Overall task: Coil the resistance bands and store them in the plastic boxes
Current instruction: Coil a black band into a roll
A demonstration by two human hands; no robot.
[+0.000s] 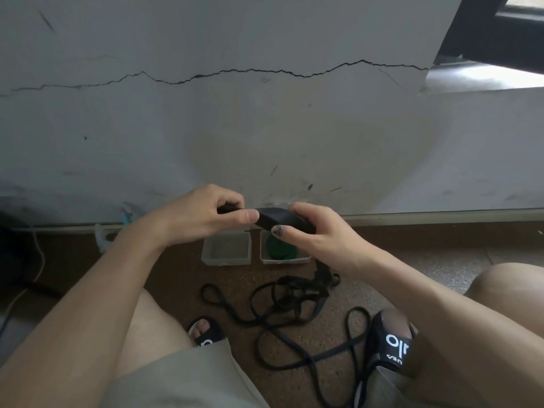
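A black resistance band [275,217] stretches flat between my two hands above the floor. My left hand [203,214] pinches its left end between thumb and fingers. My right hand [315,228] grips its right part, and the rest of the band hangs down from that hand to a tangled black pile [297,293] on the floor. Below my hands stand two small clear plastic boxes: the left box [209,257] holds nothing that I can see, the right box [303,259] holds a coiled green band [279,248].
A cracked grey wall rises right behind the boxes. My knees and black slides [391,343] flank the loose bands on the speckled brown floor. A white cable [41,254] runs along the far left.
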